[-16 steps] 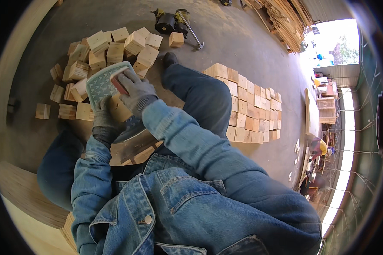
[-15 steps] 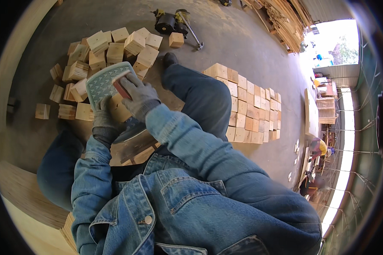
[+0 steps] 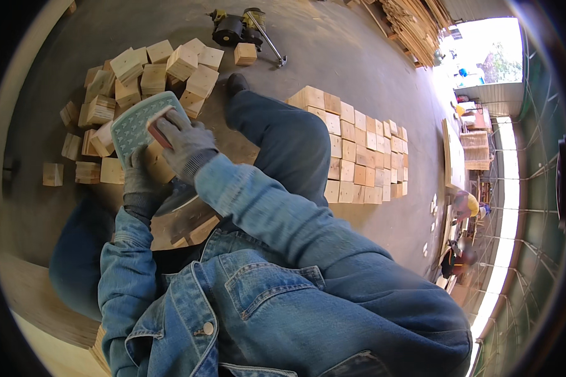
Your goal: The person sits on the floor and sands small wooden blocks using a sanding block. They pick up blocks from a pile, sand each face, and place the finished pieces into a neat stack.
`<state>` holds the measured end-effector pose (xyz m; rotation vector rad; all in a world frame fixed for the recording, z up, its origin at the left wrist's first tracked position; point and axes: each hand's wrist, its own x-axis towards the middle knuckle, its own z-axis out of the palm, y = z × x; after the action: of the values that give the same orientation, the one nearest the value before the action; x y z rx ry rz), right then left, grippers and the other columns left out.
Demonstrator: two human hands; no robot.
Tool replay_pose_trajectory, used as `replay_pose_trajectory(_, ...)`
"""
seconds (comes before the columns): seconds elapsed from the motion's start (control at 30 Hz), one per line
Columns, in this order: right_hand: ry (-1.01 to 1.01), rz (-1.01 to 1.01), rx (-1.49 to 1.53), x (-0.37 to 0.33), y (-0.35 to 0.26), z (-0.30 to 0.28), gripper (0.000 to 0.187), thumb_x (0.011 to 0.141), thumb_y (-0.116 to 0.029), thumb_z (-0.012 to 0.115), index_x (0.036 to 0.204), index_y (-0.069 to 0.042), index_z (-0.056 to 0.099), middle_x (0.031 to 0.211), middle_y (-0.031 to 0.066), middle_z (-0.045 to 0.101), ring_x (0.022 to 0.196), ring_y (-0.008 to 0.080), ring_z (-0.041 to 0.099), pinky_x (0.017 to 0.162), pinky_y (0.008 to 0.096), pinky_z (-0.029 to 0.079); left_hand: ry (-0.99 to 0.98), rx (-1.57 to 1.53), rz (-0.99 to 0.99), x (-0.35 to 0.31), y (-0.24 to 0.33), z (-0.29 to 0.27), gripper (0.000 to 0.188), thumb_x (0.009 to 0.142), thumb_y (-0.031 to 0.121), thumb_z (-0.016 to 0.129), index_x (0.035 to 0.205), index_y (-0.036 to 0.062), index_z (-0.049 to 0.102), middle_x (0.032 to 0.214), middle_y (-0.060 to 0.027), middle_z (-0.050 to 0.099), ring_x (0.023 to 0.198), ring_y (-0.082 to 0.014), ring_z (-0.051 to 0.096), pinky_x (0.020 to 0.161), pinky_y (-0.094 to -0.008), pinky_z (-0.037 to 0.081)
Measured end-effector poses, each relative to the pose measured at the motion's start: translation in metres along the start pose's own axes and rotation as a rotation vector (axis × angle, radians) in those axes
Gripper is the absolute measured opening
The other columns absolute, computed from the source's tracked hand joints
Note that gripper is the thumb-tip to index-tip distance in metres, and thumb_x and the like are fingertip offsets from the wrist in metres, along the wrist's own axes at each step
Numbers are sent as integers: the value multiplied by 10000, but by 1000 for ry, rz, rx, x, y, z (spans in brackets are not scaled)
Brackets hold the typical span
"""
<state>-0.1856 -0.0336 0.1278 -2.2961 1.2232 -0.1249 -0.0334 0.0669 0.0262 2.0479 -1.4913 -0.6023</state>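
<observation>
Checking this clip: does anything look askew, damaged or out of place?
Nothing looks plainly damaged or spilled. The left pile of wooden blocks lies jumbled at odd angles, which stands out against the neat stacked rows of blocks on the right. One block sits apart beside the yellow-and-black machine.

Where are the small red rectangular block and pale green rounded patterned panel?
Small red rectangular block [image 3: 159, 134]: head view, its red side.
Pale green rounded patterned panel [image 3: 134, 124]: head view, its patterned face.
</observation>
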Motion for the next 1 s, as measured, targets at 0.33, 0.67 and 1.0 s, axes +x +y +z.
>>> replay_pose_trajectory(0.33, -3, 79, 85, 10, 11, -4, 666, 933, -314, 698, 1538, -165, 464, 1614, 109, 407, 1202, 471, 599, 1072, 529, 480, -58, -65, 7, 2, 4, -1, 1035, 650, 297, 888, 1498, 46, 350, 1413, -215, 450, 1327, -409, 461, 1154, -471, 412)
replay_pose_trajectory(0.67, -54, 35, 0, -67, 26, 6, 723, 912, -279, 724, 1554, -141, 421, 1607, 144, 392, 1183, 487, 582, 1058, 552, 479, -26, 418, 257, 9, -22, 25, 1016, 668, 325, 862, 1490, 57, 329, 1394, -203, 420, 1305, -380, 419, 1135, -461, 414)
replay_pose_trajectory(1.0, 27, 41, -30, 37, -4, 2, 629, 930, -314, 684, 1506, -170, 476, 1555, 99, 444, 1197, 434, 609, 1048, 556, 471, 56, 23, 95, 4, -13, 11, 1045, 610, 234, 892, 1494, 81, 357, 1389, -209, 449, 1316, -418, 482, 1128, -487, 452)
